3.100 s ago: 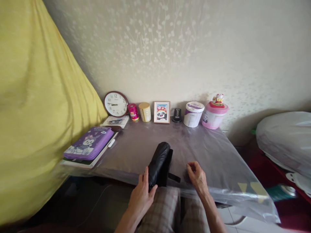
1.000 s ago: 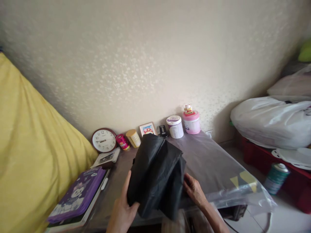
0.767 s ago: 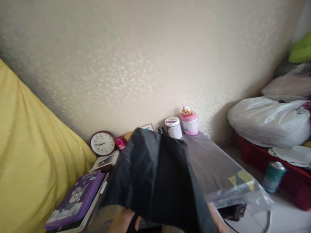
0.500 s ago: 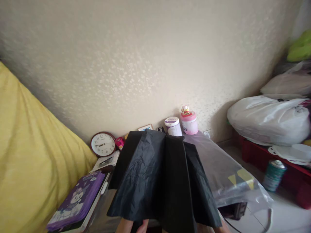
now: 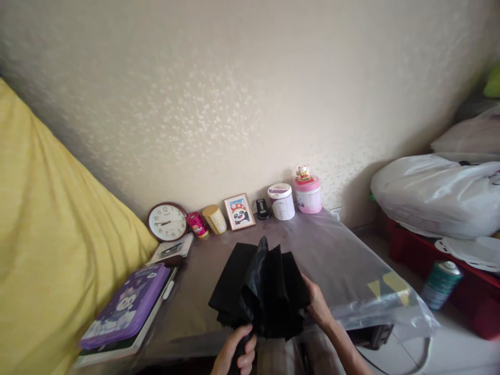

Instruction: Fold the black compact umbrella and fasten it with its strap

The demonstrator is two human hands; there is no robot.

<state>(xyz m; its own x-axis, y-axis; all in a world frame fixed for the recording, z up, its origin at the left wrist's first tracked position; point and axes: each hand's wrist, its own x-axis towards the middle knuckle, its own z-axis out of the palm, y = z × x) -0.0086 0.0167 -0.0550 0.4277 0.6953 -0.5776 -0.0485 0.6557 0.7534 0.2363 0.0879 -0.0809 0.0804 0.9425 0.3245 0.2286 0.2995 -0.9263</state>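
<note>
While clock numerals [image 5: 167,223] read clearly, labels [image 5: 199,227] blur; left hand [image 5: 235,351] grips umbrella [image 5: 232,286].

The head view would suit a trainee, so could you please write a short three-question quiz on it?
1. Which hand grips the handle of the umbrella? A) the right B) the left C) both
2. True or false: the figurine stands on the pink tub.
3. Fill the gap: the framed picture shows a cartoon ___.

Key: 1. B, the left hand. 2. True. 3. Panda.
</note>
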